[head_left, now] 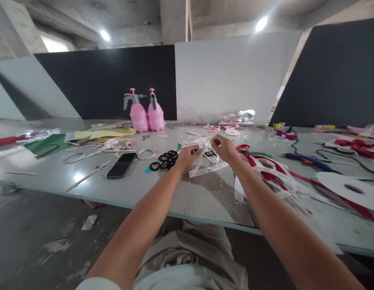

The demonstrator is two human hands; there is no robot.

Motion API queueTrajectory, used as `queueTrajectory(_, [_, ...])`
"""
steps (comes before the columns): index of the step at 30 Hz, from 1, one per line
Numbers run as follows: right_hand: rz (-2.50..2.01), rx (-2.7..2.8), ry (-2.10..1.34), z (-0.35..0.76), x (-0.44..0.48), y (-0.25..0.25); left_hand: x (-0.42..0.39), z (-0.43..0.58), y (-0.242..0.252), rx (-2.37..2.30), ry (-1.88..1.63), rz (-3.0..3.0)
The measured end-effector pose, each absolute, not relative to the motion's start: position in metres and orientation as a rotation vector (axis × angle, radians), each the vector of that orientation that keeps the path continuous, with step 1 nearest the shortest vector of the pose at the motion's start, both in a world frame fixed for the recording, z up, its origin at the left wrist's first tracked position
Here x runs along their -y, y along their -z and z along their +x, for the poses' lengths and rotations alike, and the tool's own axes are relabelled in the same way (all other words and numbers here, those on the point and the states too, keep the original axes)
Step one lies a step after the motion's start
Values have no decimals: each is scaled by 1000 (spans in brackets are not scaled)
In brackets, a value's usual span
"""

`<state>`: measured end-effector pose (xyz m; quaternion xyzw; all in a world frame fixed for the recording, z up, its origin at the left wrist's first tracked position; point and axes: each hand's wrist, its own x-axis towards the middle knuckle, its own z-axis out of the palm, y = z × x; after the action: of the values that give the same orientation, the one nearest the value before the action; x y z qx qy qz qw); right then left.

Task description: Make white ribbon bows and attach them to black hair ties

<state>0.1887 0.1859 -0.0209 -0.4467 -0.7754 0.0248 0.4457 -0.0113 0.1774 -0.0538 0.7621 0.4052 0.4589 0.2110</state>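
Both hands are raised over the middle of the table, pinching a bunched white ribbon (204, 143) with loops and a tail (208, 170) hanging toward the grey board. My left hand (187, 156) is closed on the ribbon's left side. Fingers curled, my right hand (223, 148) grips its right side. The exact folds between the fingertips are too small to make out. Just left of my left hand lies a pile of black rings (165, 160). Right of my right forearm are tangled red and white ribbons (270, 171).
A phone (121, 165) lies left of the black rings. Two pink spray bottles (147, 114) stand at the back. On the right are a glue gun (309, 160) with a cable and a white ribbon spool (335, 181). Green paper (46, 146) and sticks lie left.
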Motion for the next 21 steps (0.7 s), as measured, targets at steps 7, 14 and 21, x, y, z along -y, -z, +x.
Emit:
queueTrajectory(7, [-901,2064,-146,171,-181,25,-182,-11,57,-1098,-1281,2128])
queueTrajectory(14, [-1016,1933,-378,168,-182,27,-181,-9,55,-1066,-1286,2093])
queueTrajectory(21, [-1073,1652,-657,173,-191,30,-177,-10,53,-1102,-1259,2127])
